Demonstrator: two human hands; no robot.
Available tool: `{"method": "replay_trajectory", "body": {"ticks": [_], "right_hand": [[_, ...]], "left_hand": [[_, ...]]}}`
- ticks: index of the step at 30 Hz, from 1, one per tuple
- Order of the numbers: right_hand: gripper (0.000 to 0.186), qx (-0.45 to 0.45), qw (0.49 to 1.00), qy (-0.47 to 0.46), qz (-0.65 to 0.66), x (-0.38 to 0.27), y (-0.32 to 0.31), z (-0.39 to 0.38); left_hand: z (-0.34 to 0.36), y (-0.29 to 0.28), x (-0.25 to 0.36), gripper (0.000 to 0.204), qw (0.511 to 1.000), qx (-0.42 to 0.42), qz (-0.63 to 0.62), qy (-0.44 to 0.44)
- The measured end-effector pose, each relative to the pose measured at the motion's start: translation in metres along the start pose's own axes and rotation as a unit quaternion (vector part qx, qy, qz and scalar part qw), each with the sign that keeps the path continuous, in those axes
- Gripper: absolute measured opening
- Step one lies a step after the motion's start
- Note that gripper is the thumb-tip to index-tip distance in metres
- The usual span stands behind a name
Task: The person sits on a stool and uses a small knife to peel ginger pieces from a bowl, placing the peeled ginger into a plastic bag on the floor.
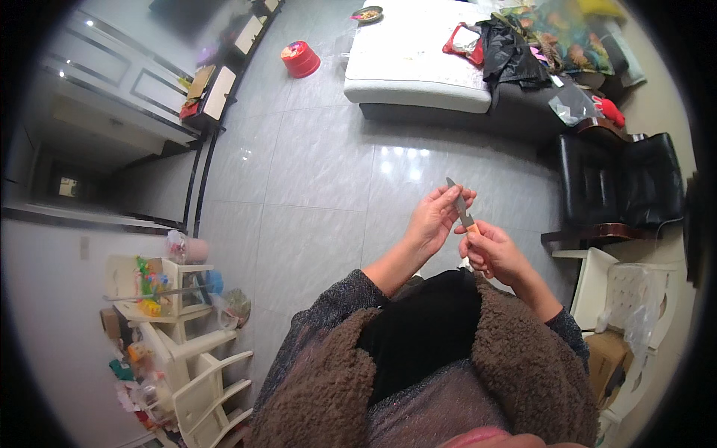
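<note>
A knife [463, 211] with a grey metal blade and an orange handle is held tilted, tip upward, in front of me. My left hand [441, 216] has its fingertips closed on the blade near the upper end. Just below and to the right, my right hand [485, 250] grips the orange handle, with the thumb along it. Both hands are above my lap, over the grey tiled floor.
A white-topped bed [414, 67] holds a dish [367, 14], bags and bedding. A red tub [300, 59] sits on the floor. Black leather chair [635, 179] and white chair [590, 284] stand right; cluttered white plastic chairs [179, 336] stand lower left.
</note>
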State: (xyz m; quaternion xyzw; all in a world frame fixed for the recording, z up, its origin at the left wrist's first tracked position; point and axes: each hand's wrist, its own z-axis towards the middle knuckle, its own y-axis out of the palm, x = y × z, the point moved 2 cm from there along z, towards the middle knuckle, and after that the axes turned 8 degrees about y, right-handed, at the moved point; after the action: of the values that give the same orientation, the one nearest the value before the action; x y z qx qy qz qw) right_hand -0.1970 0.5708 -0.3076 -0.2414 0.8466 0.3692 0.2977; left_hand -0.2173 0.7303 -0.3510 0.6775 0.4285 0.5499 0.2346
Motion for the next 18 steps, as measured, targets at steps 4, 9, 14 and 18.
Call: {"method": "replay_trajectory", "body": {"ticks": [4,9,14,18], "right_hand": [[0.030,-0.017,1.000,0.009,-0.008,-0.002,-0.005,-0.001],[0.033,-0.006,1.000,0.004,-0.030,0.000,-0.010,0.001],[0.031,0.013,0.999,0.011,-0.036,0.001,-0.013,0.002],[0.030,0.005,1.000,0.023,-0.012,0.001,-0.014,0.002]], "left_hand": [[-0.002,-0.004,0.001,0.022,1.000,0.009,0.013,0.005],[0.000,-0.011,-0.005,0.023,0.999,0.007,0.037,0.017],[0.003,-0.019,-0.003,0.022,0.997,-0.004,0.075,0.024],[0.003,-0.022,-0.004,0.020,0.998,-0.002,0.062,0.019]]}}
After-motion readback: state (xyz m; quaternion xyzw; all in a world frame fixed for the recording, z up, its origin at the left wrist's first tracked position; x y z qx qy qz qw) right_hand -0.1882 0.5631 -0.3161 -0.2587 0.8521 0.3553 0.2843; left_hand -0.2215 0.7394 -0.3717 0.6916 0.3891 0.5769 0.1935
